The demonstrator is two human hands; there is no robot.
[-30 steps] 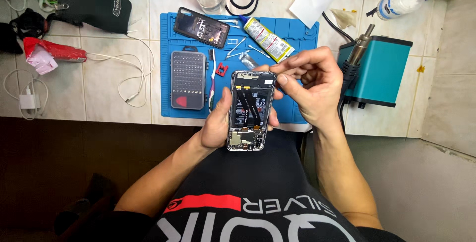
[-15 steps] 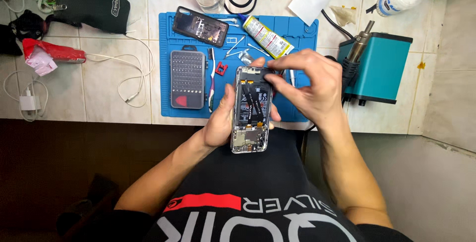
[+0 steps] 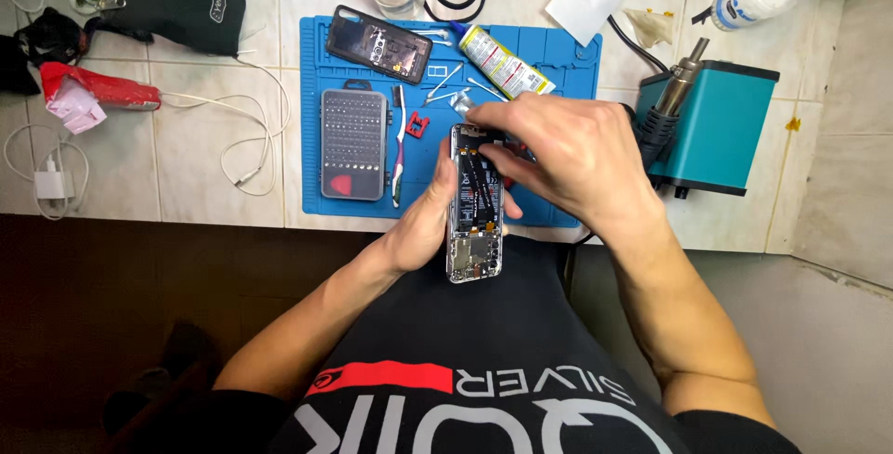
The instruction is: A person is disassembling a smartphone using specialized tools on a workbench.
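Since the frame 1.0 s ago, the right hand (image 3: 567, 152) has dropped from a raised pinch above the phone (image 3: 475, 205) onto its upper half; the phone itself has barely shifted.

Head view, the 1 view available:

1. Phone. I see it opened, back off, with the board and black flex strips exposed. It sits over the table (image 3: 186, 166) edge, just off the near edge of the blue mat (image 3: 558, 63). Its long axis runs away from me, top end toward the mat, bottom end toward my lap.

2. Left hand (image 3: 423, 226). It cradles the phone from the left side, thumb on the left rim and fingers wrapped under. The fingers are closed around the body as a clamp.

3. Right hand. It covers the phone's top right corner from the right. The fingertips are drawn together over the upper board. I cannot tell whether they pinch a part or a tool, as the knuckles hide the tips.

4. Key relation. The work point lies directly under the right fingertips, at the phone's far end. The right hand is the nearer one to it; the left only steadies.

5. Surroundings. A grey bit case (image 3: 353, 144) and a second phone (image 3: 379, 44) lie on the mat to the left. A glue tube (image 3: 502, 60) lies just beyond the right hand. A teal hot-air station (image 3: 721, 128) stands to the right.
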